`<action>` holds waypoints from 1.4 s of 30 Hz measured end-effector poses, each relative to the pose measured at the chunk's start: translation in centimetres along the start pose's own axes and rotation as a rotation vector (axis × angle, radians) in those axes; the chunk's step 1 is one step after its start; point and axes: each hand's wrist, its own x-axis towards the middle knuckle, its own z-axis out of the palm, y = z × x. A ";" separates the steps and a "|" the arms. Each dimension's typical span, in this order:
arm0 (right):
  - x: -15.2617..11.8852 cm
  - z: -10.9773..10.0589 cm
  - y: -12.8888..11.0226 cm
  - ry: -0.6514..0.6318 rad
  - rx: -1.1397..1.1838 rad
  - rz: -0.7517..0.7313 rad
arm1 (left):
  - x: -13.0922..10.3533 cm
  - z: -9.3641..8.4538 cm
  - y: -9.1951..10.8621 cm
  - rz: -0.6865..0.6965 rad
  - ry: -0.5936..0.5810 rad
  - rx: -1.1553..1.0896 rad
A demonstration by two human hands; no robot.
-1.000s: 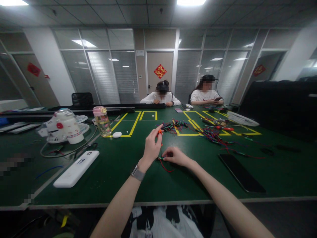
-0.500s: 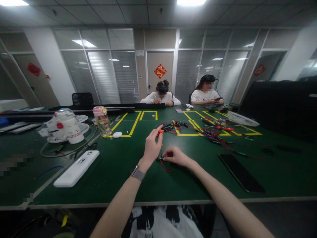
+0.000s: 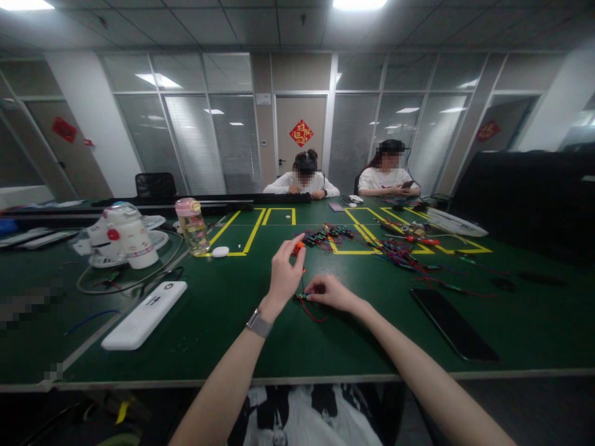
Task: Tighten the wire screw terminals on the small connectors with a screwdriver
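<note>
My left hand (image 3: 284, 269) is closed round the orange handle of a screwdriver (image 3: 299, 248), which stands upright with its thin shaft pointing down. The shaft's lower end meets a small green circuit board (image 3: 301, 297) on the table; exactly where it touches is too small to tell. Pinched fingers of my right hand (image 3: 332, 292) hold the board's right end, partly covering it. From the board a red wire (image 3: 313, 314) curls toward me. Beyond my left fingertips lies a pile of small wired boards (image 3: 330, 235).
More wired boards (image 3: 400, 251) and a red-handled tool (image 3: 421, 240) lie to the right, behind a black phone (image 3: 453, 325). On the left are a white power bank (image 3: 144, 316), a pink-lidded bottle (image 3: 191, 229) and a white jug (image 3: 132, 238). Two people sit across the green table (image 3: 223, 359).
The orange handle has shifted slightly left between my left fingers, and more of it shows. My right hand and the circuit board have stayed in place.
</note>
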 end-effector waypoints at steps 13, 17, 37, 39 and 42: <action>0.0 0.0 0.0 -0.005 0.013 0.004 | 0.0 -0.1 0.3 0.020 -0.075 -0.063; 0.0 0.1 -0.1 -0.001 0.025 0.008 | 0.0 0.0 0.4 0.040 -0.010 0.002; 0.0 0.1 0.1 -0.001 0.027 0.014 | 0.0 -0.1 0.2 0.037 0.024 0.038; 0.0 0.1 0.1 -0.005 0.025 0.018 | 0.0 -0.2 0.3 0.028 0.022 0.045; 0.0 0.0 -0.1 -0.005 0.020 0.014 | 0.0 -0.2 0.4 0.023 -0.018 0.014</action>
